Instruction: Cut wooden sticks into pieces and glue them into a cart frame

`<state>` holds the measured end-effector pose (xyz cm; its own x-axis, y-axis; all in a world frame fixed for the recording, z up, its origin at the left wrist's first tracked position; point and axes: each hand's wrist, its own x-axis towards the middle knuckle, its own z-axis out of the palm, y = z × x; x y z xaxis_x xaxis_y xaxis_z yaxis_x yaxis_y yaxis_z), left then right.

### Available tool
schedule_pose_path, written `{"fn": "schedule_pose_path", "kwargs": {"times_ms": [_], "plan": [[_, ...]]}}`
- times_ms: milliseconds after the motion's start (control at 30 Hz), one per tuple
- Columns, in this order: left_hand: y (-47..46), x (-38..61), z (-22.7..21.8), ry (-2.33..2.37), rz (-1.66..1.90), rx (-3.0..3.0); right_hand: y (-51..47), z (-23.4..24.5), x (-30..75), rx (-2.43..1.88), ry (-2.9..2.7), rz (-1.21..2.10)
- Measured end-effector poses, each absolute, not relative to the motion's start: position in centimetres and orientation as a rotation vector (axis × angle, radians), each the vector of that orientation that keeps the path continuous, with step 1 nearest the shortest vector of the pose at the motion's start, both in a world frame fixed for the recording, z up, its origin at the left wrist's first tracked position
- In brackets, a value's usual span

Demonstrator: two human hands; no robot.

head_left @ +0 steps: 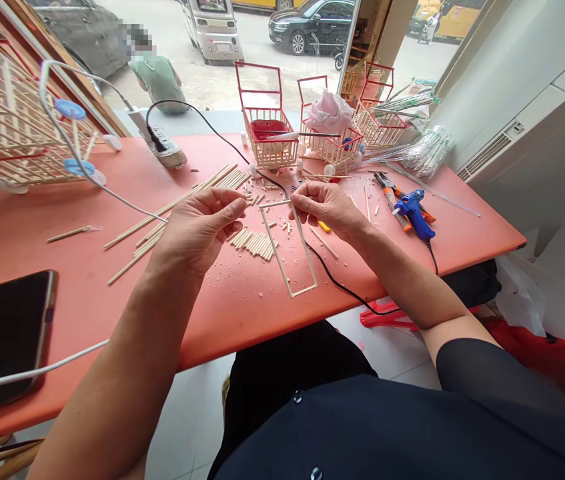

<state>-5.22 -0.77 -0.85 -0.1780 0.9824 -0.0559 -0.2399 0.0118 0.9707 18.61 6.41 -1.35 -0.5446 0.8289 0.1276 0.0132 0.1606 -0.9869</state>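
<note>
A narrow rectangular frame of thin wooden sticks is in front of me, its long sides running toward me. My right hand pinches it at the far right corner. My left hand is raised to the left of the frame, thumb and forefinger pressed together; anything between them is too small to make out. Beneath and between the hands, a row of short cut sticks lies on the table. Longer wooden sticks lie beyond my left wrist. Whether the frame rests on the tabletop or is slightly lifted, I cannot tell.
Small stick-built carts stand along the back of the orange table. A blue glue gun and orange-handled pliers lie right. A phone is at left; a black cable crosses the tabletop. A person sits outside.
</note>
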Motion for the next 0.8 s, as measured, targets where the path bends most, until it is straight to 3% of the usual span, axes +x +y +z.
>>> {"fn": "schedule_pose_path", "kwargs": {"times_ms": [800], "plan": [[-0.76,-4.71,-1.63,1.076,1.331,0.952,6.14,-1.35,18.48,-0.831,-1.755,1.466]]}}
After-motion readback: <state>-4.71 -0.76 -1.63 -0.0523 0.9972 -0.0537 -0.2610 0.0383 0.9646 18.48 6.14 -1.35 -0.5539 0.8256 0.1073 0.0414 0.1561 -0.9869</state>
